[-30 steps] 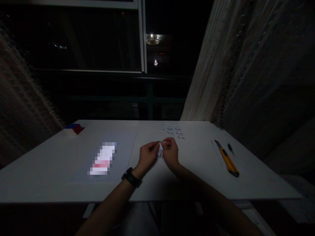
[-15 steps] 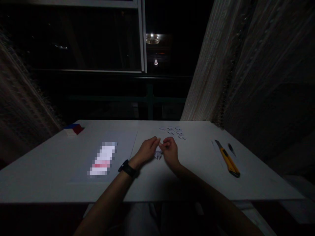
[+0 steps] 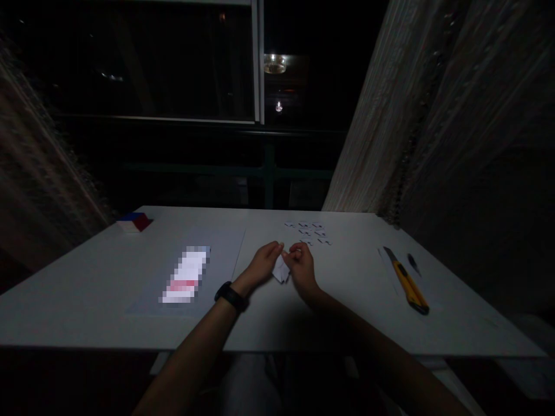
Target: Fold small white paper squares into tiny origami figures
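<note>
Both hands meet over the middle of the white table (image 3: 347, 312). My left hand (image 3: 265, 260), with a dark watch on its wrist, pinches a small folded piece of white paper (image 3: 281, 271) from the left. From the other side my right hand (image 3: 301, 267) closes its thumb and fingers on the same paper. The folded paper hangs below the fingertips and tapers to a point. Its upper edge is hidden by the fingers. Just beyond the hands lie several small paper pieces with dark marks (image 3: 304, 233), set out in rows.
A bright phone-shaped screen (image 3: 185, 274), pixelated, lies on a paper sheet (image 3: 225, 266) to the left. A blue, red and white cube (image 3: 133, 222) sits at the far left. To the right are a yellow box cutter (image 3: 407, 283) and a dark pen-like object (image 3: 413, 263). Curtains (image 3: 364, 110) hang behind.
The folded paper has turned between my fingers and shows a plainer white face. My hands stay almost in place. The whole view has shifted slightly.
</note>
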A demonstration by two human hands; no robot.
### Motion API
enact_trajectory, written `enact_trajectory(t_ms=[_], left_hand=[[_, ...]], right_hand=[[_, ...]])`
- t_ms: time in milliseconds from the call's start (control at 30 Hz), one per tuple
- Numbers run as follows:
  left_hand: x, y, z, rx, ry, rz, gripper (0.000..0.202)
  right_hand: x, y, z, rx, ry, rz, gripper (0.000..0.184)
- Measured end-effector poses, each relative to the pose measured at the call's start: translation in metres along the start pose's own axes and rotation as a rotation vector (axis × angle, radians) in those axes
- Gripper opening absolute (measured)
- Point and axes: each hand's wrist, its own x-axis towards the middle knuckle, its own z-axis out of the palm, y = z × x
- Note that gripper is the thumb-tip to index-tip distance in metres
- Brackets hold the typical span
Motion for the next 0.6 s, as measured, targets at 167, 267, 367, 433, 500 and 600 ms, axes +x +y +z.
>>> enact_trajectory(t_ms=[167,267,367,433,500,600], left_hand=[[-0.001,-0.005,0.004,-0.001,0.006,-0.015,0.031],[-0.002,-0.006,0.003,0.132,0.030,0.004,0.030],[-0.003,-0.003,-0.002,0.268,0.053,0.050,0.030],[-0.005,-0.001,-0.005,0.350,0.063,0.087,0.030],[-0.007,0.001,-0.007,0.431,0.043,0.126,0.029],[-0.010,0.003,-0.006,0.535,0.004,0.187,0.028]], right_hand=[[-0.002,0.002,0.001,-0.046,0.030,0.007,0.023],[0.000,-0.001,0.000,-0.025,0.018,0.020,0.026],[0.005,-0.009,-0.005,0.078,-0.145,0.071,0.027],[0.009,-0.014,-0.010,0.126,-0.324,0.122,0.031],[0.012,-0.017,-0.015,0.123,-0.436,0.154,0.040],[0.014,-0.017,-0.019,0.090,-0.517,0.147,0.047]])
